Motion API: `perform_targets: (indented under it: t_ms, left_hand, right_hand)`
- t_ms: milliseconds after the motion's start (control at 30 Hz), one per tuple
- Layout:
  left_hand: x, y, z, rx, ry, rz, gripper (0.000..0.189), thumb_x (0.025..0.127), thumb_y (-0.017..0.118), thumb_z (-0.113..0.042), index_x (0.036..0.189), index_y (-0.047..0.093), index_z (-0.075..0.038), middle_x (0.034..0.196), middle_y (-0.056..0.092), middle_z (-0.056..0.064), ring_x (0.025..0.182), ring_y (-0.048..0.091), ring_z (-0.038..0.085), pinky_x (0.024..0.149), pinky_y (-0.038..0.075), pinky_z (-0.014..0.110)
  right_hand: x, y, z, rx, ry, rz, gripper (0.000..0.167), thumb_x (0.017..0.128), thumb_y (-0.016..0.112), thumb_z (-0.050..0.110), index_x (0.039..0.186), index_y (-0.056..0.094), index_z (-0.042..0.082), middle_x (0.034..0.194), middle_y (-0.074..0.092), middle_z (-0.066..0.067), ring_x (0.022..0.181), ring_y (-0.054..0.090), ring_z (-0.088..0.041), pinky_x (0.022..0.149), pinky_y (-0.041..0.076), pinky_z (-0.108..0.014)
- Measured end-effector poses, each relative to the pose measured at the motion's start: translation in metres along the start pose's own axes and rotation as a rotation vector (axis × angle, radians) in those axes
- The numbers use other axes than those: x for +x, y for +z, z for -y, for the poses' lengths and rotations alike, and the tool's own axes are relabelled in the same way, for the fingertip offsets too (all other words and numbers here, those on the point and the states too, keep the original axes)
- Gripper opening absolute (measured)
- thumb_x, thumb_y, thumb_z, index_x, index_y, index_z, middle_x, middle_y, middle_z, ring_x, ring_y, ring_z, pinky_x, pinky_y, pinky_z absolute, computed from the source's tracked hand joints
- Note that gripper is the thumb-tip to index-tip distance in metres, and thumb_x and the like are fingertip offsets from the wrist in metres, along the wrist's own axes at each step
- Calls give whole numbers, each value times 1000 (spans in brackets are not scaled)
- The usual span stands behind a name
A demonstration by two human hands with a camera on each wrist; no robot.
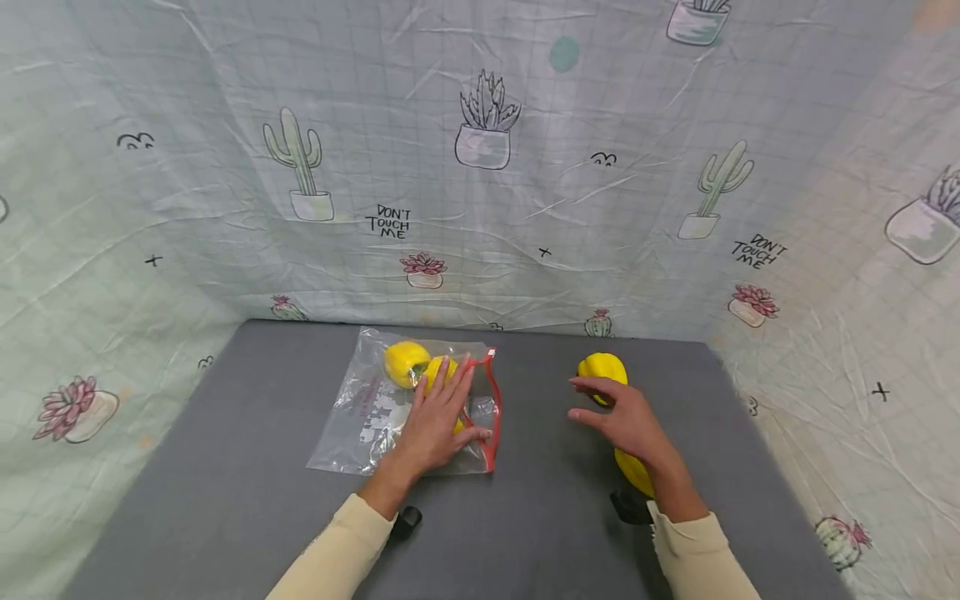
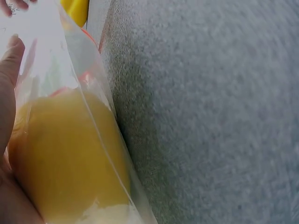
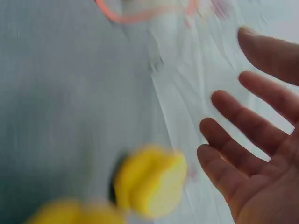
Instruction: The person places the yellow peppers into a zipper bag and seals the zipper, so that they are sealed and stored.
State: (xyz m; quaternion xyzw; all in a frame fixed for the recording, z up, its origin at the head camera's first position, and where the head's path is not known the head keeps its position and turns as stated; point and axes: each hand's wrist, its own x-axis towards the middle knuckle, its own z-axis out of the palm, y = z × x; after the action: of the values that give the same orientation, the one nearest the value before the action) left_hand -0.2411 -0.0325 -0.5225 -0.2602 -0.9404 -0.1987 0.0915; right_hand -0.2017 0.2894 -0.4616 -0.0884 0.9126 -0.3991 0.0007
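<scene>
A clear zip bag [image 1: 345,425] with a red zip edge lies flat on the grey table, holding yellow bell peppers [image 1: 405,364]. My left hand [image 1: 435,429] rests on top of it, fingers spread and mostly straight over the peppers near the zip side. Through the plastic, the left wrist view shows one pepper [image 2: 70,154] beside the palm. My right hand [image 1: 628,421] is held over the table with nothing in it, thumb and fingers apart. Just beyond its fingers sits a loose yellow bell pepper [image 1: 603,365]; another pepper [image 1: 633,473] lies partly hidden under the wrist.
The grey table [image 1: 540,533] ends at a patterned cloth [image 1: 570,208] hanging behind it and along both sides. A red zip slider end [image 1: 491,353] is at the bag's far right corner.
</scene>
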Motion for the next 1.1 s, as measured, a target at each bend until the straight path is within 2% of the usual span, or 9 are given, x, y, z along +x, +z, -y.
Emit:
perform_targets:
  t_ms: [133,300,367,433,500,533,600,833,1100]
  left_hand:
    - [1,1,-1,5,-10,7,107,88,73,-62,168,21,-13,178,12,-1,165,11,32,130,15,64]
    - [2,1,-3,0,2,-3,106,88,72,-62,167,22,-12,178,11,-1,165,11,33,130,14,64]
    - [2,1,-3,0,-2,-5,106,88,72,-61,167,22,-12,178,11,0,165,11,34,130,14,64]
    - [2,1,-3,1,-15,-1,106,89,72,-62,168,21,-13,178,10,-1,165,10,33,130,13,64]
    - [2,2,-3,0,-30,1,106,89,72,-62,168,20,-14,178,10,-1,165,9,33,130,13,63]
    - [2,2,-3,-4,-40,6,106,89,71,-62,168,19,-15,178,10,-2,166,7,32,131,13,63]
    - [2,3,-3,-19,-57,14,107,89,71,-62,169,16,-16,178,9,-2,166,5,32,131,11,63]
    - [3,5,-6,-36,-82,13,106,90,70,-63,169,16,-16,178,11,-1,166,6,34,130,13,64]
    - [5,4,-6,-50,-102,25,105,91,69,-62,169,15,-18,178,9,-3,166,4,31,131,12,63]
  right_hand:
    - [-30,-35,-24,-97,57,47,67,93,79,32,151,54,9,152,57,-20,143,46,-49,110,38,-73]
    - [-72,-60,-66,-45,137,118,79,91,80,29,158,42,8,159,44,-28,147,33,-55,108,32,-78]
    - [-83,-60,-81,-11,161,122,85,92,80,28,161,35,6,161,40,-29,146,36,-51,112,34,-73]
    - [-90,-55,-93,25,184,117,91,91,80,28,162,29,3,163,37,-30,143,49,-26,114,44,-59]
    - [-93,-47,-101,62,214,102,95,91,81,28,163,26,2,163,35,-30,129,53,5,108,54,-44]
    - [-93,-43,-105,80,224,88,95,90,82,28,162,26,0,162,36,-30,121,50,16,106,56,-39]
    - [-92,-37,-109,112,249,63,93,89,83,26,159,29,-1,160,39,-31,112,40,29,101,57,-27]
    - [-83,-31,-114,134,229,5,82,88,85,22,152,41,-2,151,50,-31,107,49,26,90,55,-14]
    - [-64,-39,-117,173,198,42,80,87,85,21,154,47,2,154,51,-28,109,55,22,88,54,-13]
